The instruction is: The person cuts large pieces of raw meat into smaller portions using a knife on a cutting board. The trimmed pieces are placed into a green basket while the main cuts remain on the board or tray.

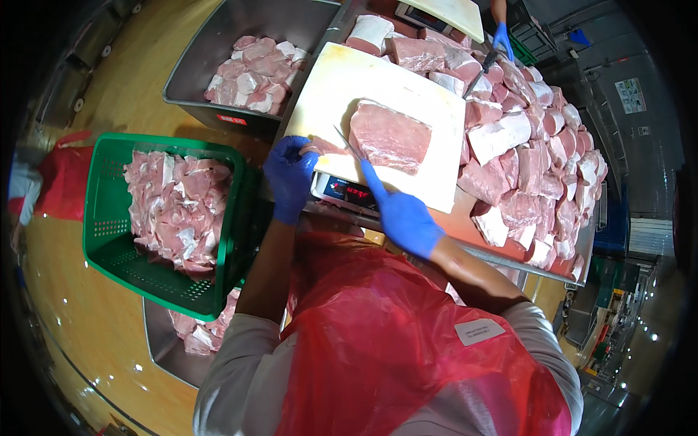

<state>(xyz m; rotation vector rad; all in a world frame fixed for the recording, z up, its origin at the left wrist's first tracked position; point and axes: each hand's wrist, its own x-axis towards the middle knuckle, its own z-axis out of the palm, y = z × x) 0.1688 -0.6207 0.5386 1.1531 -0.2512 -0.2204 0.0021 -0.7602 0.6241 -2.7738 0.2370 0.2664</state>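
My left hand (289,178), in a blue glove, pinches a small strip of raw meat (327,147) at the near left edge of the white cutting board (327,91). In my blue-gloved right hand (407,221) is a knife (350,145), its thin blade pointing up and left over the board, between the strip and a large block of raw meat (391,138). The block lies on the board with its pink face up, just right of the blade. Below the board's near edge, between my hands, shows a scale (345,191) with a lit red display.
Left of me stands a green basket (93,200) of meat pieces, above another metal bin (161,341). A grey bin (193,69) with slices stands far left. Meat blocks (527,189) heap up at right. A co-worker's gloved hand (502,43) and knife (480,73) are beyond it.
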